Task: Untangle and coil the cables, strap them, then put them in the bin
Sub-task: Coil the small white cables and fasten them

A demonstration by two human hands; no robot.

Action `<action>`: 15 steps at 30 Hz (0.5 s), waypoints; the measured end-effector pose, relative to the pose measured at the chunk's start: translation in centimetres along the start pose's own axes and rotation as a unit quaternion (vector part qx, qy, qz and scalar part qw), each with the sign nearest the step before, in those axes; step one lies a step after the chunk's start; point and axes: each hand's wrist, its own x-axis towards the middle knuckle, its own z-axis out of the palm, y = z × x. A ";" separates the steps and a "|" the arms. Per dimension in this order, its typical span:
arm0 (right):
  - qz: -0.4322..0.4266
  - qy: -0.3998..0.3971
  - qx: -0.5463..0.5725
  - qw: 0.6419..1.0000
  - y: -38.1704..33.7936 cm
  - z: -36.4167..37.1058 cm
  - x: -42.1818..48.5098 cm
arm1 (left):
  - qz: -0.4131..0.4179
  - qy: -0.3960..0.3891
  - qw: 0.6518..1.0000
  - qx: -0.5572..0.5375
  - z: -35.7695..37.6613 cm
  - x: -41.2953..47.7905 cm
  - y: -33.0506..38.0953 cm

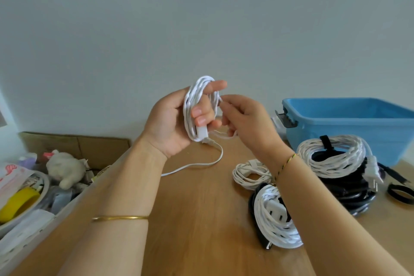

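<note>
left hand (177, 119) is holding the white cable coil (197, 101) up above the counter (190, 219), mid-scene, loops running around the fingers with the thumb pressing on the front. right hand (244, 123) is sitting just right of the coil, touching it, fingertips pinching a strand at the coil's right edge. a flat white tail (201, 163) is hanging from the bottom of the coil and trailing onto the counter toward the left.

blue bin (349, 123) is sitting at the far right of the counter, well apart from both hands; cannot tell what's inside.

other cables are lying on the counter right of the hands:
- small white coil (248, 173) is lying under the right wrist.
- braided white coil (275, 215) with a white plug tucked in it is lying nearer, partly behind the right forearm, with a black cable under its left edge.
- a larger braided white coil (331, 157), wearing a black strap (326, 142), is resting on a black cable pile (349, 195), just in front of the bin.
- a loose black strap loop (401, 194) is lying at the right edge.

a gold bangle (121, 218) is sitting on the left forearm, a thin bracelet (284, 163) on the right wrist.

left of the counter a clutter tray (26, 237) is holding a yellow tape roll (20, 203) and a plush toy (65, 168), with cardboard (78, 143) behind.
</note>
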 end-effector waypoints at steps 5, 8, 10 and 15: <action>0.020 -0.104 -0.094 0.990 0.5 1.3 -0.5 | 0.057 0.085 0.992 -0.078 -0.2 0.6 0.0; 0.059 -0.194 -0.108 0.973 0.5 1.6 -1.0 | 0.118 0.167 0.976 -0.071 -0.8 0.7 0.5; 0.079 -0.244 -0.090 0.962 0.2 1.9 -1.1 | 0.136 0.211 0.967 -0.045 -1.2 0.7 0.6; 0.096 -0.305 -0.158 0.934 -0.4 1.3 -0.9 | 0.177 0.278 0.942 0.070 -0.6 1.3 0.0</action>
